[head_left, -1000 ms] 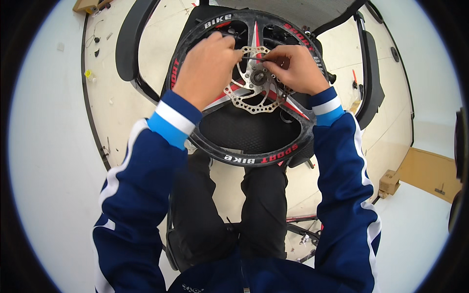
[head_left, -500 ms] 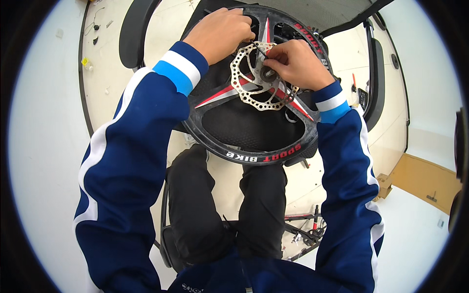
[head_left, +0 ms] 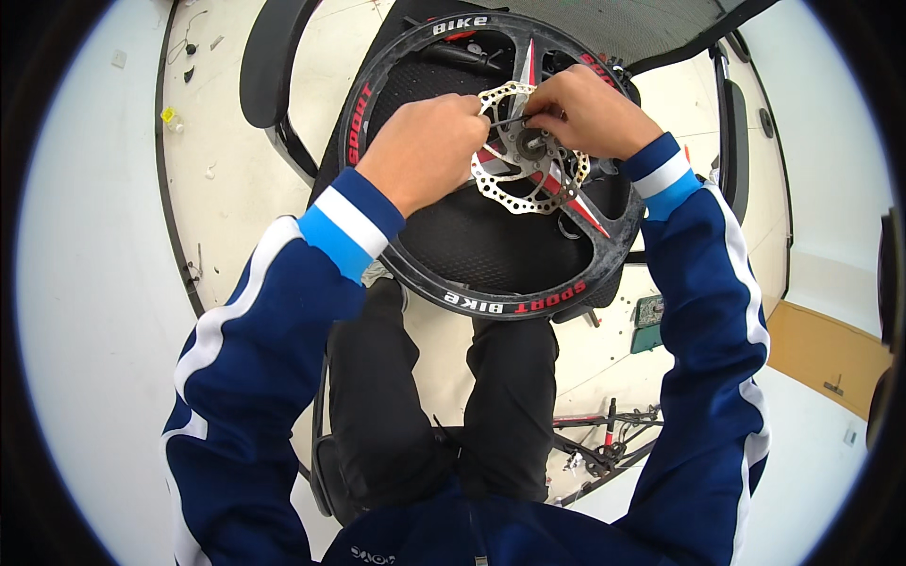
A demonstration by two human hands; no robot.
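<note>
A black bicycle wheel [head_left: 415,269] with red and silver spokes lies flat on a black chair seat [head_left: 453,231] in front of me. A silver disc brake rotor [head_left: 517,203], pierced with holes, is seated around its hub [head_left: 531,143]. Between my hands runs a thin dark hex key [head_left: 508,122], spanning the rotor's upper part. My left hand [head_left: 434,141] is closed on its left end, over the rotor's left edge. Above the hub, my right hand [head_left: 590,111] pinches the other end near the rotor bolts. The fingers hide both ends of the key.
Behind the wheel rises the chair's mesh back [head_left: 623,28], with a black armrest [head_left: 269,71] on the left. Black tools [head_left: 462,57] lie beneath the wheel's far side. A bicycle frame [head_left: 609,439] and a green case [head_left: 648,325] rest on the floor at right.
My left hand has come down and toward me, off the far rim. My right hand has shifted slightly right. The hex key now lies nearly level, and the wheel has moved slightly right.
</note>
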